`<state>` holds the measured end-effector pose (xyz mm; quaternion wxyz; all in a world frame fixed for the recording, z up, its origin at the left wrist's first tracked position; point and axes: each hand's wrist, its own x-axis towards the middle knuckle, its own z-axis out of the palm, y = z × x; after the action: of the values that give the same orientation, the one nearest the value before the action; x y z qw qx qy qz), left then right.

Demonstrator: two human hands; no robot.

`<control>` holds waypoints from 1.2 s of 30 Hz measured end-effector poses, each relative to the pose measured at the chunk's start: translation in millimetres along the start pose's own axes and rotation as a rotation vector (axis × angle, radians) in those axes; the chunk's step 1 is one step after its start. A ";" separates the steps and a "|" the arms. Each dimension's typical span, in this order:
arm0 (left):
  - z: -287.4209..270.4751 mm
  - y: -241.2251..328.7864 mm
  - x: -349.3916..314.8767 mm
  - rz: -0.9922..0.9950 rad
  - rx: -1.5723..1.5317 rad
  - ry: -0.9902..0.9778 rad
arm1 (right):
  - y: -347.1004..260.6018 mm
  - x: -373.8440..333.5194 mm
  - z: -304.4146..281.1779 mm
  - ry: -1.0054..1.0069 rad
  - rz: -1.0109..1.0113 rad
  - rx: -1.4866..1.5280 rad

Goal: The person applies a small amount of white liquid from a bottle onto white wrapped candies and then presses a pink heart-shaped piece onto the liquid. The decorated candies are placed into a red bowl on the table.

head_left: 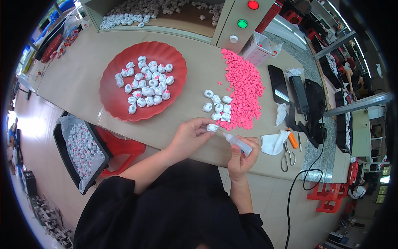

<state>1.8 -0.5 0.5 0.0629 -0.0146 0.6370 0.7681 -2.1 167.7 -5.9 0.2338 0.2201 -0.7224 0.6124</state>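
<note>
Between the fingertips of my left hand is a small rounded white piece, its kind too small to tell. My right hand is wrapped round a translucent squeeze bottle, tilted so its thin nozzle meets or almost meets the white piece. Just beyond my fingers, several similar white pieces lie beside a long heap of small pink pieces. To the left stands a red scalloped plate holding many white pieces, some with pink spots.
A lit cabinet with more white pieces stands at the back. On the right lie a phone, scissors, an orange-handled cutter and a black cable. A black tray of white pieces rests on a red stool.
</note>
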 end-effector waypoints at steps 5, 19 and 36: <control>0.5 3.7 -0.6 -0.011 -0.018 0.011 | -2.0 1.5 -0.3 -0.004 0.022 0.009; -0.2 -4.5 1.4 0.041 -0.017 0.039 | 1.2 -1.1 -4.6 -0.029 0.101 0.019; 0.2 -3.7 1.1 0.026 -0.050 -0.002 | 4.4 20.2 -36.2 0.396 0.476 0.772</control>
<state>1.1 0.4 -3.2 0.0531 -0.0073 0.6175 0.7847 -18.3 203.5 8.0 0.1217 -0.0009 -0.4147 0.9018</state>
